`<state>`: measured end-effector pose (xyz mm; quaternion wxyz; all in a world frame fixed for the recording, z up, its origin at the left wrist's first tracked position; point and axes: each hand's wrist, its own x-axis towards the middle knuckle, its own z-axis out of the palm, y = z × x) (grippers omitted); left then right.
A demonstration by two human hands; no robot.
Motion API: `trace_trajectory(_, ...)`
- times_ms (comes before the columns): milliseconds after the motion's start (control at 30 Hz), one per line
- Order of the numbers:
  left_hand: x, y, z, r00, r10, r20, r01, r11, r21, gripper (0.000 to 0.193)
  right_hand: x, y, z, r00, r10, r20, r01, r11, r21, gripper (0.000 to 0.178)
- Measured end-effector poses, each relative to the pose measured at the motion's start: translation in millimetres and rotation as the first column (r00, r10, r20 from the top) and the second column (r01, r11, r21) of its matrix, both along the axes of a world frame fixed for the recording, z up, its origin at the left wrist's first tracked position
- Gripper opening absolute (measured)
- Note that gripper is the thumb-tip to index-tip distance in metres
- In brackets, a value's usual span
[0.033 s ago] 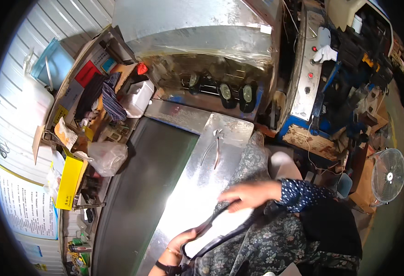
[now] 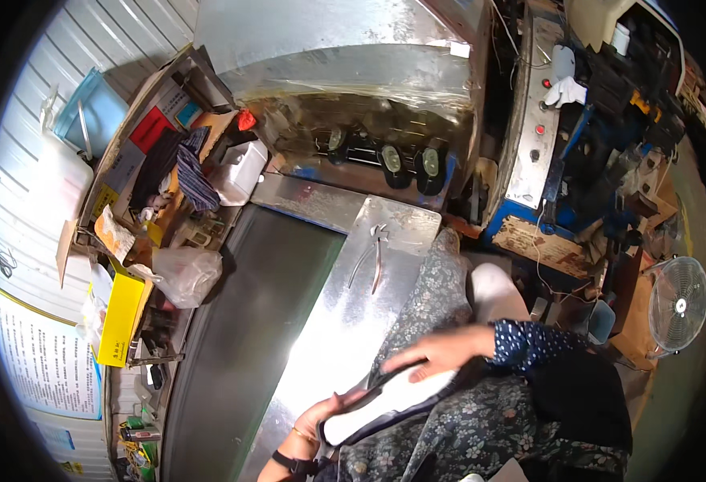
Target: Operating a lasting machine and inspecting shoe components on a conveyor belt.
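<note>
A dark-edged shoe (image 2: 381,407) with a long white face lies slantwise over my lap, on a dark floral cloth (image 2: 481,410). My left hand (image 2: 318,415) is closed round its lower left end, thumb along the rim. Across its upper right part lies my right hand (image 2: 443,353), fingers stretched out toward the far edge and thumb over the white face. Slight blur softens the right fingers. Beyond the hands, a pair of pliers (image 2: 375,247) rests with handles apart on the shiny metal table (image 2: 321,337).
A dark conveyor belt (image 2: 244,313) runs left of the metal table. Ahead, several dark shoes (image 2: 393,163) stand in the opening of a metal machine (image 2: 345,72). A cluttered shelf (image 2: 168,185) lines the left. At right are a control panel (image 2: 535,120) and a fan (image 2: 680,305).
My right hand has shifted slightly down and toward me over the shoe. More of the white face shows near its upper end. The left hand keeps its hold.
</note>
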<state>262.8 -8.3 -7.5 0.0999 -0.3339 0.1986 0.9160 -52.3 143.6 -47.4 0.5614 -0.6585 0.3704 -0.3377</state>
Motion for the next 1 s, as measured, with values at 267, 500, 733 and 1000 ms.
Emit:
trace_trajectory(267, -122, -5, -73, 0.88, -0.133, -0.456, 0.169, 0.985, 0.039, 0.112, 17, 138, 22, 0.702, -0.669, 0.244, 0.539, 0.723, 0.432, 0.082)
trace_trajectory(500, -200, 65, -32, 0.804, -0.374, -0.463, 0.013, 0.788, -0.615, 0.054, -70, 229, 106, -0.126, -0.914, 0.387, 0.948, 0.004, 0.318, 0.081)
trace_trajectory(733, -133, 82, -97, 0.884, -0.467, 0.014, 0.218, 0.387, -0.896, 0.034, -273, 320, 156, -0.767, -0.619, -0.165, 0.572, -0.546, -0.612, 0.07)
trace_trajectory(1000, -135, 88, -120, 0.953, -0.304, 0.002, 0.164, 0.508, -0.846, 0.024, -333, 347, 170, -0.819, -0.461, -0.341, 0.555, -0.49, -0.672, 0.065)
